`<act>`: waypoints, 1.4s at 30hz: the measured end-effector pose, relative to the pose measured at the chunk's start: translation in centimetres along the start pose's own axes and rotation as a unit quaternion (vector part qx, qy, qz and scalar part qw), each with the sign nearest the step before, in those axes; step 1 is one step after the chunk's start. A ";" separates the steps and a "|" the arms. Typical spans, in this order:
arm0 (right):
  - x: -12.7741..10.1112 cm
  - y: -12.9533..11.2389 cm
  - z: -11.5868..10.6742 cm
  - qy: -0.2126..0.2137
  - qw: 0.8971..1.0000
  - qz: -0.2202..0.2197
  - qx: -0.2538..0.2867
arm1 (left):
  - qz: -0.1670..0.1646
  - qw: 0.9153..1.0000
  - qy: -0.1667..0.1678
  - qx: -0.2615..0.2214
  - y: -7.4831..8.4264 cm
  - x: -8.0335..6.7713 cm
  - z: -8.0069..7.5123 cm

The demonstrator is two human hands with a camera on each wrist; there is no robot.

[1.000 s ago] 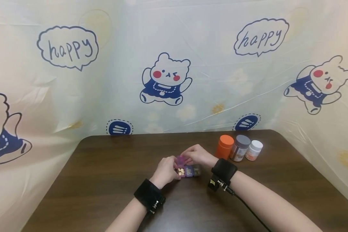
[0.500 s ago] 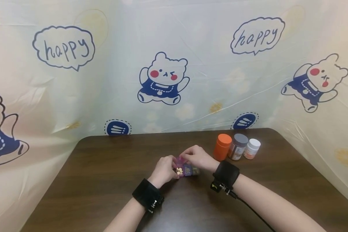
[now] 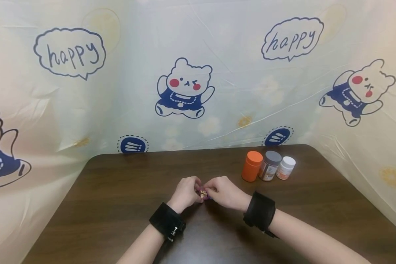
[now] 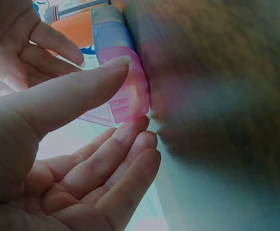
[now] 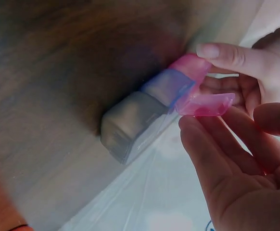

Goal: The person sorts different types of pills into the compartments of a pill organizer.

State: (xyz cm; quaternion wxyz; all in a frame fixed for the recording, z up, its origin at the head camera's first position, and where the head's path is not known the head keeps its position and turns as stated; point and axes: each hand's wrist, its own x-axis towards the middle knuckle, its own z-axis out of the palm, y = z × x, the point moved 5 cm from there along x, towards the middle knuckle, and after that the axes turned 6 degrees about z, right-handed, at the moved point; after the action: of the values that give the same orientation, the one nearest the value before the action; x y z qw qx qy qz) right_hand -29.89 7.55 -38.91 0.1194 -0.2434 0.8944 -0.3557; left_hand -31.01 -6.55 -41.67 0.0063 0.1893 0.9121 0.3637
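Note:
A small pill organizer with pink, blue and smoky grey compartments sits on the table. Its pink lid stands raised, and several pale tablets lie in the pink compartment. My left hand grips the pink end, thumb on the near side and fingertips on the far side. Fingertips of my right hand touch the raised pink lid from behind, with the thumb apart from it in the right wrist view. In the head view the right hand hides the blue and grey compartments.
To the right at the back stand an orange bottle, a grey-capped jar and a white bottle, close together. A patterned curtain rises behind the brown table.
My right hand has come lower and nearer to me, turning at the wrist, and now covers the blue and grey compartments. The left hand keeps its grip on the organizer.

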 end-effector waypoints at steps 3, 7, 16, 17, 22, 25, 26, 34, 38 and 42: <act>-0.3 -0.2 0.3 0.003 1.000 -0.017 -0.012 | 0.010 1.000 0.004 0.006 0.0 0.0 0.0; -0.6 -0.3 0.6 0.009 0.999 -0.033 -0.038 | 0.015 1.000 0.005 0.011 0.1 0.0 -0.1; -0.3 2.5 2.3 0.029 0.986 -0.122 -0.113 | 0.004 1.000 0.000 0.014 0.4 0.1 -0.3; -0.4 2.6 2.4 0.032 0.984 -0.127 -0.120 | 0.002 1.000 0.000 0.013 0.4 0.2 -0.3; -1.9 0.2 2.2 0.036 0.984 -0.097 -0.142 | 0.000 1.000 0.000 0.010 0.4 0.3 -0.2; -2.5 -0.3 2.4 0.040 0.978 -0.090 -0.186 | 0.000 1.000 0.000 0.009 0.5 0.3 -0.2; -2.6 -0.4 2.4 0.042 0.975 -0.089 -0.200 | -0.001 1.000 0.001 0.007 0.6 0.3 -0.1; -2.5 -0.5 2.5 0.054 0.967 -0.102 -0.229 | 0.010 1.000 0.001 0.015 0.7 0.6 -0.2; -2.1 -0.1 2.1 0.051 0.978 -0.102 -0.176 | 0.001 1.000 -0.005 0.009 0.4 0.3 -0.1; -1.9 0.8 1.1 0.063 0.990 -0.077 -0.098 | -0.008 1.000 -0.015 0.008 0.3 0.0 0.3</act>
State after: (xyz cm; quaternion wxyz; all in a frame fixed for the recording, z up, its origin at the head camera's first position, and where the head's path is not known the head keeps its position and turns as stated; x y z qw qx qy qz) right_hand -28.17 8.41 -40.18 0.0110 -0.2990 0.9093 -0.2892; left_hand -30.84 -6.15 -41.64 0.0218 0.1877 0.9161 0.3536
